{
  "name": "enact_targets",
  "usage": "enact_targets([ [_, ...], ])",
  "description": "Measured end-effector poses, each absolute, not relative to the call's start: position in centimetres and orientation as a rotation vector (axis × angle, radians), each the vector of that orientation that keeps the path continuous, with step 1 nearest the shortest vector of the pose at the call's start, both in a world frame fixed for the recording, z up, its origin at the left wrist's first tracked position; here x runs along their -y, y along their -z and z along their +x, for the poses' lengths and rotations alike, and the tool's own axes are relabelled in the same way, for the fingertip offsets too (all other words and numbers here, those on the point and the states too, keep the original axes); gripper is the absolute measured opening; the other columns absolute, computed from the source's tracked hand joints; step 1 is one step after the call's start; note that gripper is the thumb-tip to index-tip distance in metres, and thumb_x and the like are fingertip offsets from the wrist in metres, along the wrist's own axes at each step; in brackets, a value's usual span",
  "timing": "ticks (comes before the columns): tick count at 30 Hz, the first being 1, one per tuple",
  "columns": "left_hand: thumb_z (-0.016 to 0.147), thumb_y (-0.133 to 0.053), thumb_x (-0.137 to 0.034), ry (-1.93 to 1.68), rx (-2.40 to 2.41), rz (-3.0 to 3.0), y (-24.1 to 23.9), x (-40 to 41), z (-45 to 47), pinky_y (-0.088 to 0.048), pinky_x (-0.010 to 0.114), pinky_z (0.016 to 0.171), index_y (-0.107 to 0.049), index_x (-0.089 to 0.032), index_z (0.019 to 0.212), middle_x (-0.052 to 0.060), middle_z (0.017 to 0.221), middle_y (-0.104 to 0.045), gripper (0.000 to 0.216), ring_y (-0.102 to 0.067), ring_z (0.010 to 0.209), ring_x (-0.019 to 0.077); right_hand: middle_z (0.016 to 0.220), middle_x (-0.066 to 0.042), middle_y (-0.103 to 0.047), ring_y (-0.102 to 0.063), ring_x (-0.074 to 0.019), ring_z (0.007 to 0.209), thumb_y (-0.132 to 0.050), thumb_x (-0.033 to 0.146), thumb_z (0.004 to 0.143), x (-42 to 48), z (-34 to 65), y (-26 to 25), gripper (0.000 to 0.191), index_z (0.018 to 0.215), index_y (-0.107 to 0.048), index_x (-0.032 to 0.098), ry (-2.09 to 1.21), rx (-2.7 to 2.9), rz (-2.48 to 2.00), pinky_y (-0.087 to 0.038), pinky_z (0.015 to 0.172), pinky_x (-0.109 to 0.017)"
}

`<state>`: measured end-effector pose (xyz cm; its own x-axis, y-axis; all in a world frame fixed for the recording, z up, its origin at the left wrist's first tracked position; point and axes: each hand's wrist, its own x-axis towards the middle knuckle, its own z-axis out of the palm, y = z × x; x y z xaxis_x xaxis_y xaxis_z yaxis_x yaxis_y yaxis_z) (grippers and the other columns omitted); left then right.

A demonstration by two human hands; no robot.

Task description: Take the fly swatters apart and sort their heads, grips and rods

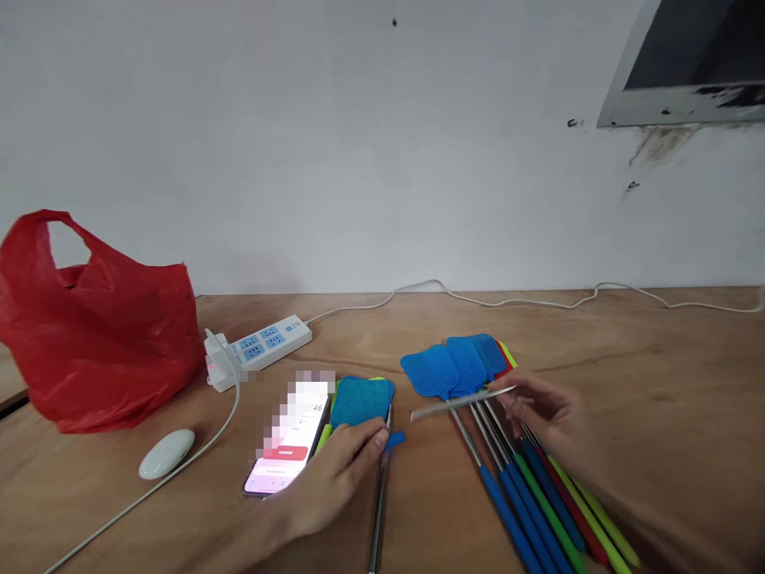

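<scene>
My left hand (352, 466) is closed, its thumb and fingers pinching a small blue piece (395, 440) whose kind I cannot make out. It hovers by a fly swatter with a blue mesh head (362, 401) and a metal rod (378, 518). In my right hand (541, 406), blurred by motion, a thin silvery rod (454, 404) points left. Below and beside that hand lie several fly swatters, with blue mesh heads (431, 371) overlapping at the far end and blue, green, red and yellow handles (508, 510) fanned towards me.
Left of the swatters lies a lit phone (285, 462). Farther left are a white mouse-shaped object (166, 453) and a red plastic bag (101, 335). Behind the phone sits a white power strip (275, 343); its cord (490, 304) runs along the wall. A white cable (149, 488) crosses the wooden table (675, 383).
</scene>
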<state>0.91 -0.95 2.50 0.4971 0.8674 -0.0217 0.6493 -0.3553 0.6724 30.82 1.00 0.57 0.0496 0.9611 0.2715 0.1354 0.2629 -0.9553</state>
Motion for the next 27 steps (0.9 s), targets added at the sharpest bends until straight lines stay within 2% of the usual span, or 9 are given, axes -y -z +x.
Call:
enact_targets([
  [3, 0.104, -0.028, -0.049, -0.575, -1.269, 2.025, -2.7, 0.3, 0.8, -0.04, 0.029, 0.067, -0.045, -0.023, 0.08, -0.003, 0.074, -0.05, 0.04, -0.051, 0.071, 0.0173, 0.065, 0.0, -0.062, -0.051, -0.0134, 0.05, -0.082, 0.044, 0.073, -2.2, 32.0, -0.8, 0.025, 0.087, -0.076, 0.025, -0.85, 1.151, -1.086, -0.042, 0.043, -0.025],
  [7, 0.1, -0.038, -0.045, -0.651, -1.337, 2.121, -2.7, -0.1, 0.7, -0.03, 0.028, 0.055, -0.044, -0.024, 0.082, -0.005, 0.065, -0.045, 0.029, -0.045, 0.06, 0.0165, 0.064, 0.001, -0.061, -0.052, -0.0122, 0.051, -0.081, 0.042, 0.076, -1.9, 31.6, -0.1, 0.023, 0.09, -0.075, 0.024, -1.012, 1.091, -1.015, -0.042, 0.043, -0.023],
  [12, 0.092, -0.048, -0.036, -0.512, -1.537, 2.388, -2.6, -0.2, 0.4, -0.026, 0.029, 0.055, -0.051, -0.023, 0.079, -0.003, 0.063, -0.053, 0.019, -0.048, 0.056, 0.0175, 0.064, 0.0, -0.061, -0.054, -0.0121, 0.052, -0.079, 0.042, 0.079, -1.0, 30.4, 0.8, 0.024, 0.089, -0.074, 0.021, -1.129, 1.171, -1.035, -0.044, 0.043, -0.022],
  [17, 0.09, -0.049, -0.036, -0.386, -1.617, 2.47, -2.8, -0.1, 0.2, -0.027, 0.029, 0.055, -0.057, -0.023, 0.078, 0.0, 0.067, -0.063, 0.019, -0.056, 0.058, 0.0194, 0.055, 0.002, -0.056, -0.053, -0.0131, 0.05, -0.081, 0.051, 0.072, -1.0, 29.9, 0.3, 0.035, 0.083, -0.073, 0.02, -1.127, 1.193, -1.096, -0.044, 0.043, -0.023],
  [20, 0.088, -0.05, -0.034, -0.298, -1.638, 2.487, -3.3, 0.1, 0.2, -0.026, 0.028, 0.054, -0.056, -0.023, 0.074, 0.0, 0.065, -0.064, 0.02, -0.057, 0.056, 0.0195, 0.053, 0.002, -0.056, -0.051, -0.013, 0.048, -0.081, 0.053, 0.072, -1.0, 29.7, 0.2, 0.036, 0.083, -0.073, 0.02, -1.138, 1.21, -1.121, -0.044, 0.043, -0.024],
  [24, 0.084, -0.049, -0.03, -0.208, -1.693, 2.562, -3.9, 0.1, 0.0, -0.024, 0.029, 0.053, -0.05, -0.023, 0.066, 0.001, 0.062, -0.063, 0.019, -0.057, 0.055, 0.0204, 0.054, 0.002, -0.058, -0.052, -0.0123, 0.048, -0.077, 0.05, 0.078, -1.0, 29.8, 0.6, 0.031, 0.086, -0.072, 0.02, -1.142, 1.26, -1.11, -0.043, 0.045, -0.023],
  [27, 0.081, -0.049, -0.03, -0.098, -1.762, 2.646, -3.9, 0.0, -0.4, -0.022, 0.031, 0.052, -0.049, -0.023, 0.066, 0.003, 0.061, -0.062, 0.017, -0.059, 0.056, 0.0238, 0.054, 0.003, -0.058, -0.052, -0.0121, 0.048, -0.075, 0.049, 0.08, -1.0, 29.9, 0.7, 0.029, 0.085, -0.072, 0.02, -1.143, 1.28, -1.102, -0.042, 0.046, -0.023],
])
